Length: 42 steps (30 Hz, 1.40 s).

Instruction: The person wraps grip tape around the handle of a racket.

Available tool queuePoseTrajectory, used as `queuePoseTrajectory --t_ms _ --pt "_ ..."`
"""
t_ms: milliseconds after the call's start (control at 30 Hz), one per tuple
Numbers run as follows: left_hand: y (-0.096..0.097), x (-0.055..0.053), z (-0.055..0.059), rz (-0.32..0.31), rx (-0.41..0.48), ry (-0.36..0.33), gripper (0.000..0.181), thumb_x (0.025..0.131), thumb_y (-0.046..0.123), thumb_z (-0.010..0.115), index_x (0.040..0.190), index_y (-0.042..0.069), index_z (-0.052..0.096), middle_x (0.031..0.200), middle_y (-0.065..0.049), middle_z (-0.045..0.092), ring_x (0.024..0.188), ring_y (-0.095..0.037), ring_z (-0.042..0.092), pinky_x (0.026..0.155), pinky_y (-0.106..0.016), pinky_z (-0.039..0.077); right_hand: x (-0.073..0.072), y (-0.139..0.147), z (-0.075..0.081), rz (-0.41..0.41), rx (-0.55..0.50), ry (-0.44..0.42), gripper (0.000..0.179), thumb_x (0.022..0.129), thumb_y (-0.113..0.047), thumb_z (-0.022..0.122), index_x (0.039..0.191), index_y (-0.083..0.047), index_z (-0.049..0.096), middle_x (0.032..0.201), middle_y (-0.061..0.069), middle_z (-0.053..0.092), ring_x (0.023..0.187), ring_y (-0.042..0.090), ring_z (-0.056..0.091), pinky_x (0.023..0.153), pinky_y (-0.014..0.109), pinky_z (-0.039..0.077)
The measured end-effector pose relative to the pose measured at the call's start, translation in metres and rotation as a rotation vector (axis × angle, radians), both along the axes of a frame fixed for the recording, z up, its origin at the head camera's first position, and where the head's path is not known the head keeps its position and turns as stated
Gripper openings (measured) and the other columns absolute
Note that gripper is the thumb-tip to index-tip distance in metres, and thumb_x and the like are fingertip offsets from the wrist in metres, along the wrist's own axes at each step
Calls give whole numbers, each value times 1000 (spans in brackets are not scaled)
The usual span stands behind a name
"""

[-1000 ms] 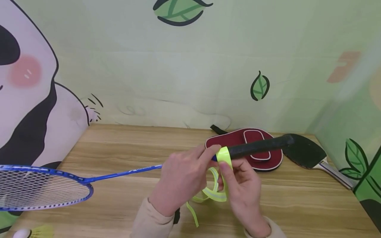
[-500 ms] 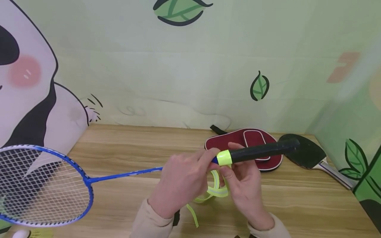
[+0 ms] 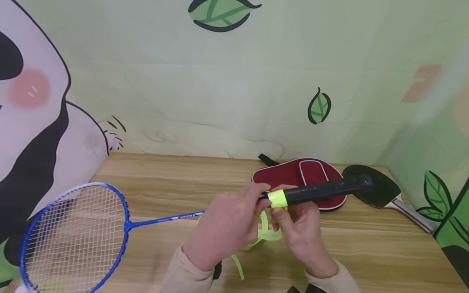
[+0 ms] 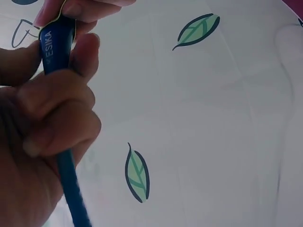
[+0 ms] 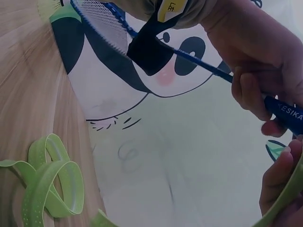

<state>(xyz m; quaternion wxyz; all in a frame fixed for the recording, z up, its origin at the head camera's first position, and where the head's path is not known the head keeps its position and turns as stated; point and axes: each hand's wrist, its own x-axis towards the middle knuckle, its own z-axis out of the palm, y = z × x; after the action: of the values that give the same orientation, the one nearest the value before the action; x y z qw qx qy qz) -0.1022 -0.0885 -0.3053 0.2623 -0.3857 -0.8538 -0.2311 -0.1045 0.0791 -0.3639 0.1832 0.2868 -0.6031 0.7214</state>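
My left hand (image 3: 223, 232) curls round the shaft of a blue badminton racket (image 3: 165, 219), just below its cone, as the left wrist view shows. The racket is held above the table, its strung head to the left and black handle (image 3: 326, 191) to the right. A band of fluorescent yellow grip tape (image 3: 277, 198) is wrapped round the handle's upper end, beside the blue cone (image 4: 56, 47). Below this band, my right hand (image 3: 304, 236) pinches the tape, with thumb and fingertips close under the handle. Loose loops of tape (image 5: 71, 189) hang or lie beneath the hands, partly hidden.
A maroon paddle case (image 3: 278, 175) with white trim lies at the back right of the wooden table (image 3: 146, 171). Beside it is a black table tennis paddle (image 3: 373, 189). A printed fabric wall (image 3: 183, 101) stands behind. Under the racket head, something pale yellow shows through the strings.
The racket has rolled about its length, so its head goes from nearly edge-on to broad, and has shifted right. The tape strip hanging across the handle's front now lies flat round it.
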Motion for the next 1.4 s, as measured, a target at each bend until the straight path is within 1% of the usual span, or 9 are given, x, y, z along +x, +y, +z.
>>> queuePoseTrajectory --t_ms 100,233,367,500,833,1067,1200,1300,1400 --pt "1 0 1 -54 57 -35 23 89 11 64 111 6 59 81 6 53 46 -3 34 40 -12 28 2 1 2 -67 10 -11 19 92 -5 65 103 10 57 73 6 60 51 15 53 41 26 46" --pt "1 -2 0 -79 58 32 24 85 10 68 108 7 61 83 4 51 48 -3 33 42 -11 25 5 0 5 -86 -9 -42 12 92 -1 64 93 9 57 67 5 58 50 15 52 43 25 45" --pt "0 -4 0 -59 37 90 23 88 10 68 110 5 64 86 1 55 50 -4 37 42 -11 28 7 0 8 -90 -23 -106 4 91 6 62 93 7 58 66 4 57 51 15 52 43 24 45" --pt "0 -5 -1 -41 9 111 26 89 10 65 114 4 64 89 1 57 50 -4 39 42 -12 30 8 0 9 -82 -32 -163 11 90 10 59 97 2 60 69 4 58 53 14 53 44 23 46" --pt "1 -4 -1 21 -53 174 30 89 10 63 117 2 62 86 -1 55 49 -5 38 41 -14 32 9 -1 12 -7 -85 -218 12 92 10 57 102 4 59 74 6 58 56 13 52 42 23 45" --pt "-1 -6 1 42 -49 193 27 88 10 64 114 4 61 90 -1 56 48 -5 39 40 -15 33 10 -2 15 36 -75 -296 12 94 6 58 105 1 59 77 5 59 57 12 51 43 22 44" --pt "-2 -5 0 35 -68 180 24 88 11 64 111 4 61 82 1 52 46 -5 35 39 -14 30 7 -3 11 34 -55 -268 7 94 4 58 99 0 61 71 5 56 55 14 50 43 23 44" --pt "-1 -3 1 29 -84 170 21 88 12 63 108 5 62 76 2 47 45 -5 32 39 -14 26 7 -2 9 6 -29 -219 5 94 4 59 95 1 62 68 6 56 53 16 49 42 25 42" --pt "1 -2 0 34 -87 178 20 86 11 62 105 5 61 74 2 45 44 -5 31 38 -14 24 8 -1 10 -20 2 -207 4 93 5 59 94 3 61 68 5 57 52 16 49 43 25 42"
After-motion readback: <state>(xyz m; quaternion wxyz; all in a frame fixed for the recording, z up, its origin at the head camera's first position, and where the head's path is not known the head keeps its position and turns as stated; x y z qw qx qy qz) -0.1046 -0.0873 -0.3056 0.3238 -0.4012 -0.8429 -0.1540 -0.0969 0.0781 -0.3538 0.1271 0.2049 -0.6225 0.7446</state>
